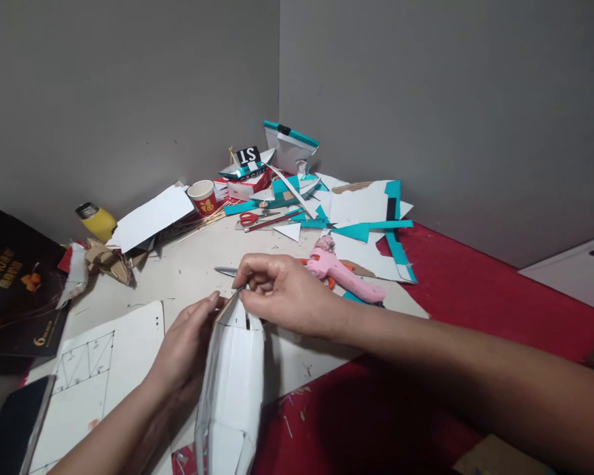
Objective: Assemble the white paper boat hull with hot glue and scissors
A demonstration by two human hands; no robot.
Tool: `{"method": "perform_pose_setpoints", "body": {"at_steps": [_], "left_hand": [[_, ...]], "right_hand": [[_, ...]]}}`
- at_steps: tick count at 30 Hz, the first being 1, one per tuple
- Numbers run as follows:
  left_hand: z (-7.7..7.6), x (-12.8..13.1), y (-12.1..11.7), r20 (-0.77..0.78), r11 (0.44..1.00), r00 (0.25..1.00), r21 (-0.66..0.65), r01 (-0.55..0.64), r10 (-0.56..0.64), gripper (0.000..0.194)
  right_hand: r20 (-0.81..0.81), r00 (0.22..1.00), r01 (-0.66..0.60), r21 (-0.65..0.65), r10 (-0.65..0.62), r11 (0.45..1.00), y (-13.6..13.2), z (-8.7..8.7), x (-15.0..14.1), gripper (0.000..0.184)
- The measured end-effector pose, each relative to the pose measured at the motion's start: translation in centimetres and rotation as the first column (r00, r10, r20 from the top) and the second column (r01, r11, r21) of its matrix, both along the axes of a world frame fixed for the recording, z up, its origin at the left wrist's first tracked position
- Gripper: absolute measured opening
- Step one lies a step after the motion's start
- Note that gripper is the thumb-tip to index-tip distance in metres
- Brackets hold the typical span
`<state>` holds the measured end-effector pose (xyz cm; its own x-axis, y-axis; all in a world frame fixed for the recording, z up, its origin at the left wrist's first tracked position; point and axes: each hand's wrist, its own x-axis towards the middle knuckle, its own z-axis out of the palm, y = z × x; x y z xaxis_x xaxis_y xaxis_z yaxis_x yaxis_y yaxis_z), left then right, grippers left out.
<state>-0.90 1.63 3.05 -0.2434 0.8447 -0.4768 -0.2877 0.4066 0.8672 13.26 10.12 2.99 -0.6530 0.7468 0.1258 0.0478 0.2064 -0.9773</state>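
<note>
1. Head view: the white folded piece (235, 369) stands near the lower middle of the picture, its long panels running from the bottom edge up to a narrow, pointed far end, over the near part of the red-covered surface (455, 297).
2. The right hand (284, 293) reaches across from the right and pinches that far end between thumb and bent fingers; the other fingers are curled in toward the palm.
3. The left hand (191, 336) lies along the left side of the piece, thumb near the top; its fingertips are hidden behind the piece, so I cannot tell how firmly they grip.
4. Just beyond the right hand, a pink glue gun (344, 272) lies on its side, and a pointed metal blade (224, 270) shows past the fingers.
5. Left of the left hand lies a white sheet with a pencilled truss-like drawing (133, 336), with a dark flat device (14, 429) beside it and a black box (17, 290) farther back.
6. Toward the corner are red-handled scissors (248, 218), a white triangle (289, 231), a teal triangle (352, 231), a red-and-white paper cup (202, 200) and a yellow bottle (98, 224).
</note>
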Motion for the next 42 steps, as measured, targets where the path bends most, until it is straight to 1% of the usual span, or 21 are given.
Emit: {"method": "perform_pose_setpoints", "body": {"at_steps": [1, 3, 5, 7, 11, 13, 15, 17, 20, 22, 24, 26, 28, 29, 30, 32, 34, 35, 37, 40, 42], "left_hand": [[0.0, 0.2, -0.1, 0.088, 0.999, 0.996, -0.051, 0.002, 0.002, 0.024], [0.0, 0.6, -0.3, 0.279, 0.987, 0.959, -0.131, 0.09, -0.05, 0.036], [0.0, 0.8, -0.5, 0.432, 0.968, 0.893, -0.14, 0.207, -0.128, 0.054], [0.0, 0.8, -0.8, 0.503, 0.949, 0.843, -0.124, 0.289, -0.191, 0.066], [0.0, 1.0, -1.1, 0.497, 0.929, 0.835, -0.138, 0.345, -0.236, 0.076], [0.0, 1.2, -1.2, 0.466, 0.932, 0.854, -0.146, 0.333, -0.232, 0.077], [0.0, 1.4, -1.4, 0.431, 0.938, 0.878, -0.168, 0.303, -0.206, 0.075], [0.0, 1.6, -1.5, 0.403, 0.945, 0.899, -0.19, 0.267, -0.173, 0.072], [-0.1, 1.6, -1.6, 0.415, 0.941, 0.892, -0.193, 0.278, -0.178, 0.071], [-0.2, 1.4, -1.4, 0.423, 0.946, 0.89, -0.183, 0.267, -0.17, 0.065], [-0.4, 1.0, -1.0, 0.386, 0.97, 0.914, -0.148, 0.191, -0.121, 0.055], [-0.6, 0.2, -0.6, 0.294, 0.995, 0.954, -0.059, 0.084, -0.063, 0.045], [-0.9, -0.5, -0.3, 0.133, 0.997, 0.99, 0.065, 0.03, -0.038, 0.04], [-1.1, -0.8, -0.3, 0.013, 0.993, 0.999, 0.118, 0.029, -0.03, 0.038], [-1.2, -0.9, -0.4, -0.123, 0.988, 0.992, 0.151, 0.044, -0.026, 0.035], [-1.3, -1.0, -0.6, -0.37, 0.98, 0.929, 0.178, 0.092, -0.02, 0.032], [-1.4, -0.8, -0.9, -0.506, 0.976, 0.863, 0.18, 0.121, -0.013, 0.029], [-1.5, -0.7, -0.9, -0.526, 0.975, 0.851, 0.19, 0.117, 0.001, 0.028], [-1.6, -0.8, -0.7, -0.515, 0.971, 0.854, 0.23, 0.062, 0.067, 0.026], [-1.9, -1.8, 0.0, -0.496, 0.944, 0.84, 0.327, -0.052, 0.218, 0.02], [-2.1, -2.7, 0.6, -0.486, 0.932, 0.834, 0.351, -0.088, 0.262, 0.019]], "right_hand": [[-0.008, 1.0, 0.005, 0.014, -0.005, 1.0, 0.0, 0.0, 0.0, 0.016], [-0.021, 1.0, 0.0, 0.038, 0.001, 0.999, -0.1, -0.1, 0.0, 0.016], [-0.022, 1.0, -0.018, 0.061, 0.02, 0.998, -0.2, -0.2, 0.1, 0.015], [-0.013, 0.999, -0.05, 0.076, 0.051, 0.996, -0.3, -0.5, 0.2, 0.013], [-0.016, 0.992, -0.125, 0.116, 0.128, 0.985, -0.2, -0.7, 0.2, 0.012], [-0.028, 0.988, -0.147, 0.163, 0.153, 0.976, -0.1, -0.7, 0.1, 0.013], [-0.027, 0.986, -0.156, 0.202, 0.164, 0.967, 0.0, -0.6, 0.1, 0.015], [-0.01, 0.985, -0.167, 0.206, 0.173, 0.964, 0.0, -0.6, 0.2, 0.016], [0.011, 0.984, -0.175, 0.188, 0.176, 0.966, 0.0, -0.5, 0.3, 0.016], [0.025, 0.986, -0.166, 0.185, 0.165, 0.968, 0.0, -0.4, 0.3, 0.016], [0.048, 0.988, -0.154, 0.204, 0.148, 0.967, 0.1, -0.3, 0.4, 0.015], [0.095, 0.989, -0.133, 0.24, 0.113, 0.962, 0.2, -0.2, 0.5, 0.015], [0.146, 0.987, -0.107, 0.292, 0.067, 0.95, 0.4, -0.2, 0.6, 0.015], [0.165, 0.985, -0.097, 0.315, 0.046, 0.944, 0.5, -0.3, 0.7, 0.015], [0.177, 0.984, -0.09, 0.334, 0.031, 0.938, 0.6, -0.4, 0.7, 0.016], [0.196, 0.98, -0.095, 0.348, 0.027, 0.933, 0.6, -0.5, 0.7, 0.016], [0.215, 0.976, -0.107, 0.338, 0.034, 0.935, 0.7, -0.7, 0.6, 0.015], [0.223, 0.974, -0.11, 0.333, 0.035, 0.936, 0.7, -0.8, 0.6, 0.015], [0.23, 0.973, -0.108, 0.332, 0.031, 0.937, 0.7, -1.0, 0.5, 0.015], [0.222, 0.975, -0.101, 0.318, 0.03, 0.943, 0.9, -1.1, 0.5, 0.016], [0.217, 0.975, -0.105, 0.289, 0.041, 0.952, 1.1, -1.2, 0.6, 0.016]]}}
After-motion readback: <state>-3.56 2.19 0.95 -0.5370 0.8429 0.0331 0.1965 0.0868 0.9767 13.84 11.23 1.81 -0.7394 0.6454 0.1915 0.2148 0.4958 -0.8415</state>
